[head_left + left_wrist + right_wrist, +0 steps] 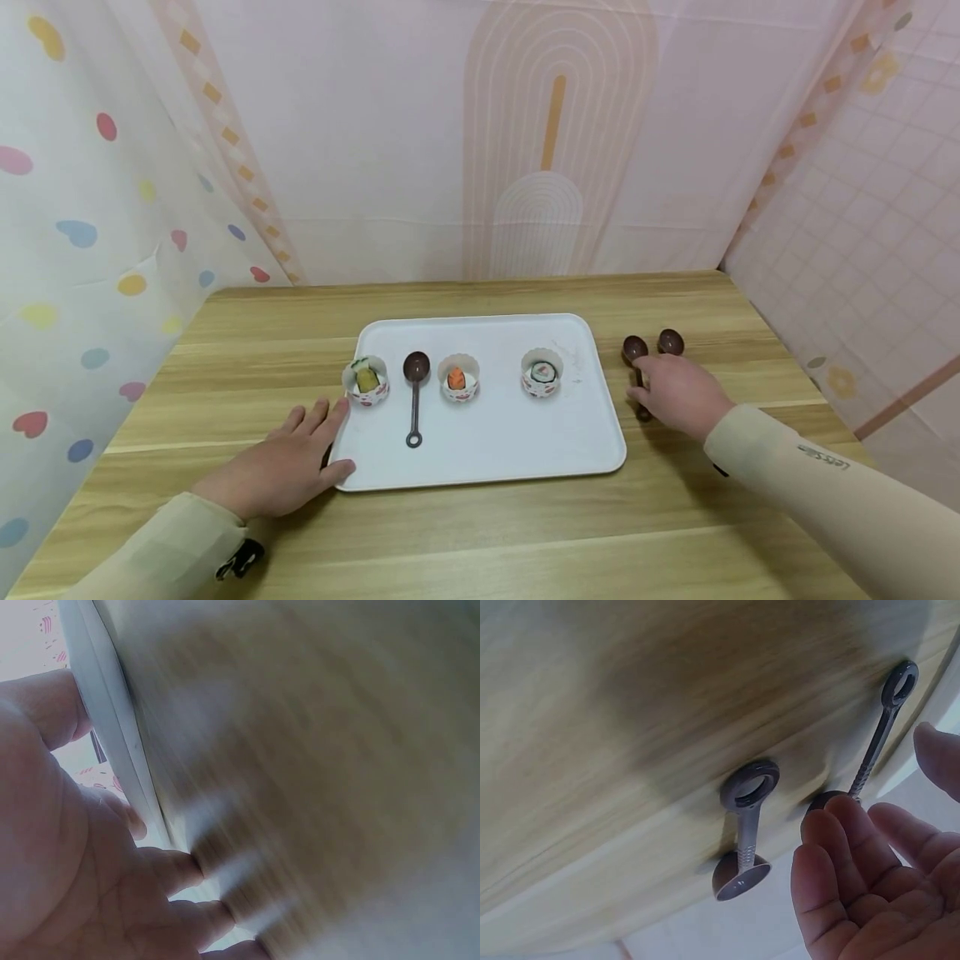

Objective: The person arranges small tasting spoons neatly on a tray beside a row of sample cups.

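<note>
My left hand [288,467] lies with fingers spread at the left end of a white tray [510,450], its thumb on the rim. At the right, my right hand [682,393] reaches over a brown measuring spoon [635,348] lying on the table; in the right wrist view the thumb [939,761] stands apart from the fingers, with the long spoon's handle [870,746] showing in the gap. A shorter measuring spoon [748,825] lies beside that hand, its bowl also visible in the head view. Another brown measuring spoon [416,392] rests on the tray.
Three patterned paper cups hold small sushi-like pieces: a green-topped one [367,380], an orange one [457,379] and a round white-and-dark one [543,372]. The left cup sits at the tray's edge. A wooden table [480,542] ends at a patterned cloth backdrop [375,167].
</note>
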A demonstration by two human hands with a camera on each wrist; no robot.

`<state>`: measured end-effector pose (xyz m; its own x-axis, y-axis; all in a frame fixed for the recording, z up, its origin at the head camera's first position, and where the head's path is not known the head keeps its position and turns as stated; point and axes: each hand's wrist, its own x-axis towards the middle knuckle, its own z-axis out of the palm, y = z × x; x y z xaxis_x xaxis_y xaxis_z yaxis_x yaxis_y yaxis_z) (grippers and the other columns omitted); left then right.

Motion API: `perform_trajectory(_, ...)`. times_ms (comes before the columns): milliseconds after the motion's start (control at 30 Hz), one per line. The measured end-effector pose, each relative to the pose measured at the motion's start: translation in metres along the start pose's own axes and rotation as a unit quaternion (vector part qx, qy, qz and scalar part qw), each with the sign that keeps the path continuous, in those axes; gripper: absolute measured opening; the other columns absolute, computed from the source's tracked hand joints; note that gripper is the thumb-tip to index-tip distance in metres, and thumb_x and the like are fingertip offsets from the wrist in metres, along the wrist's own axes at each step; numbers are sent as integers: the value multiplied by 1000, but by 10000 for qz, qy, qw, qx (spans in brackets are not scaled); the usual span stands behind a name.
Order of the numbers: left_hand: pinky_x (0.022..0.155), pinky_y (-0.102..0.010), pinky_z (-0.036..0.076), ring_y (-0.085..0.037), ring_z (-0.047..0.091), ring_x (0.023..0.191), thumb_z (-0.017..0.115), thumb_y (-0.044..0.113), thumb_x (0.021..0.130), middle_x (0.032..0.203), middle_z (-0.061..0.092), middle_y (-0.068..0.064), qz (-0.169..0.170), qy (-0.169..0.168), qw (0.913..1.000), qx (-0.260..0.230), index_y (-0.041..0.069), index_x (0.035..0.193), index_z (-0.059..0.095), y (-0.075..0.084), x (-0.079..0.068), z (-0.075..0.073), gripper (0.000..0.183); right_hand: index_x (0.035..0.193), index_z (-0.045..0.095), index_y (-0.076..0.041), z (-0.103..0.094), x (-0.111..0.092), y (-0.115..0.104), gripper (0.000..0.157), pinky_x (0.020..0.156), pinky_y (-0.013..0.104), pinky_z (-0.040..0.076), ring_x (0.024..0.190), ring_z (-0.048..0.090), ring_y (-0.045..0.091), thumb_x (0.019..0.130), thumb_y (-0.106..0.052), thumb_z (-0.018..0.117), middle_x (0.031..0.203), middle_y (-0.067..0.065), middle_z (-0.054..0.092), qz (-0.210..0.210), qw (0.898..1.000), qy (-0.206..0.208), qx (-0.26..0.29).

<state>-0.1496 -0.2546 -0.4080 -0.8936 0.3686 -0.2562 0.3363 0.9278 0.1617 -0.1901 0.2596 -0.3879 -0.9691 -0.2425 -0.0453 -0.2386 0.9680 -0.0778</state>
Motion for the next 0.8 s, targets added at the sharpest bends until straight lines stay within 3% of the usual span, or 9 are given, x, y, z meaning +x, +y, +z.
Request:
perform_trajectory(133, 117, -75, 31, -71, 23, 147, 52, 60, 105, 164, 26, -42, 2, 1, 10000, -10, -4, 165, 22, 0, 0, -1, 93, 114, 70, 2, 0, -1, 1, 36, 70, 45, 59, 69, 64, 19, 96, -28, 78, 77, 3, 68, 54, 10000, -43, 57)
perform_trajectory(267, 118, -75, 30, -71, 22, 147, 53, 59, 105, 164, 25, -42, -23, -18, 10000, -43, -4, 165, 22, 0, 0, -1, 92, 104, 68, -4, 0, -3, 1, 28, 61, 41, 55, 62, 57, 17, 96, -29, 78, 66, -2, 59, 56, 9999, -50, 94)
perform_trajectory(400, 117, -75, 30, -71, 23, 147, 53, 58, 105, 164, 25, -42, -22, -30, 10000, -39, -4, 165, 21, 0, 0, -1, 93, 95, 66, -7, 2, -5, 2, 26, 57, 38, 52, 59, 55, 17, 96, -31, 78, 63, -2, 56, 51, 9999, -83, 126)
perform_trajectory(800, 117, -75, 31, -70, 23, 147, 53, 59, 105, 164, 26, -42, -70, -85, 9999, 14, -4, 165, 22, 2, -2, -5, 93, 88, 67, -10, 1, -8, 1, 28, 58, 34, 48, 61, 53, 16, 97, -34, 76, 64, -3, 57, 142, 9993, -331, 87)
